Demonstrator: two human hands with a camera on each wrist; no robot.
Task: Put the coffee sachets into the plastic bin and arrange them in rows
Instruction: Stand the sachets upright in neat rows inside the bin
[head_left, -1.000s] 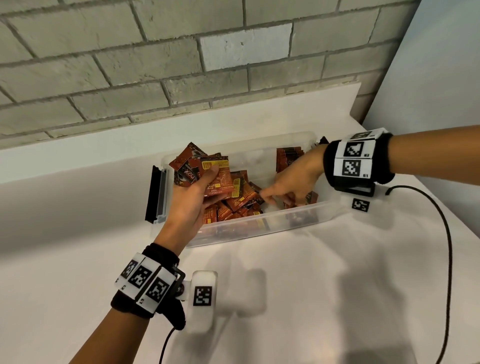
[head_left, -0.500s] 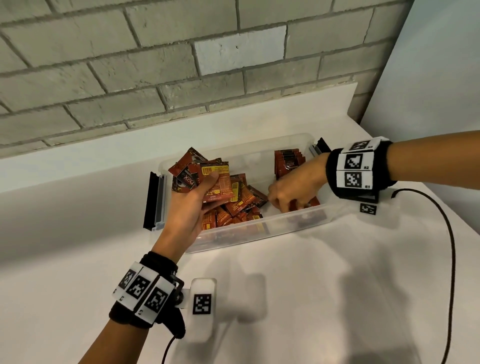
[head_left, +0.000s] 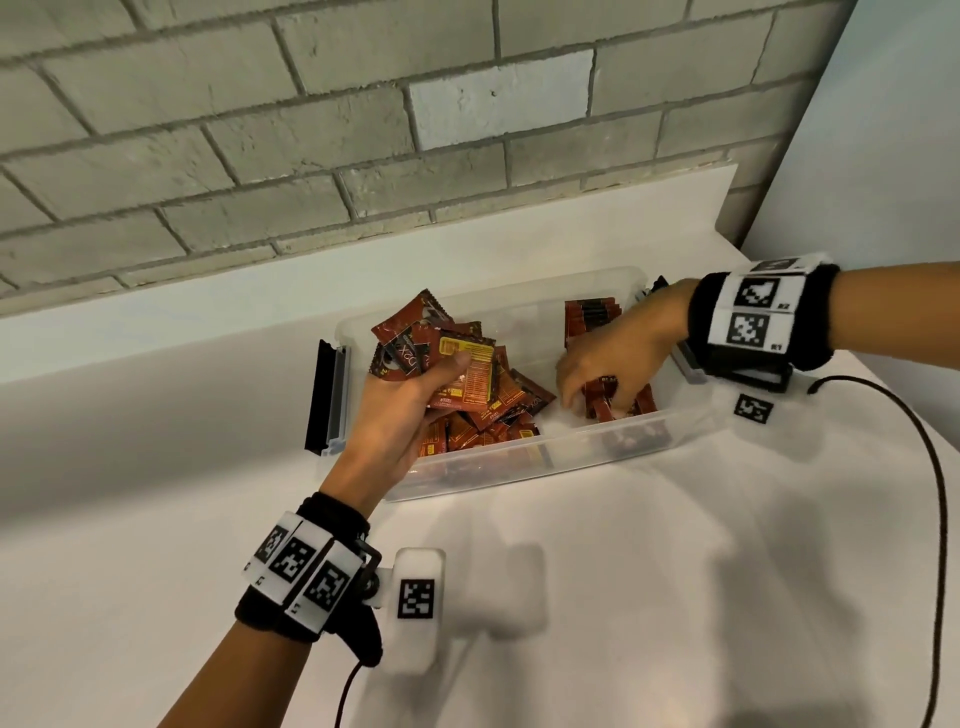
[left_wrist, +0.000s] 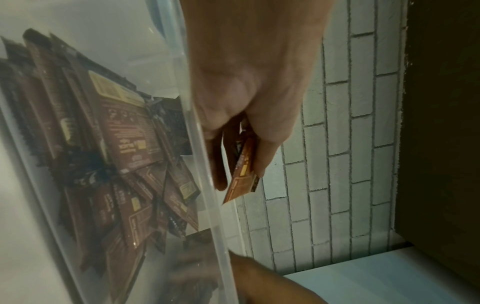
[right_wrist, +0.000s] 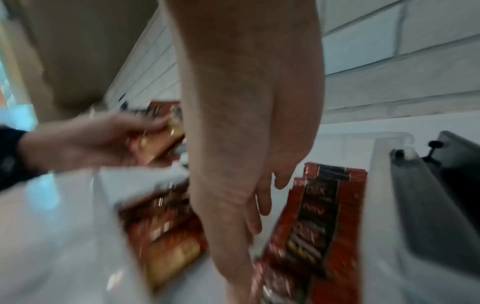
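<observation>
The left hand (head_left: 410, 410) grips a fat bunch of sachets (head_left: 447, 358) over the bin (head_left: 524, 467); some could slip. The right hand (head_left: 613, 358) reaches into the row (head_left: 615, 402), its grip hidden, and may topple it.

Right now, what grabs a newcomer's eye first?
The left hand holding a fan of red coffee sachets over the clear plastic bin. Next, the right hand reaching into the bin's right end, by a standing row of sachets.
</observation>
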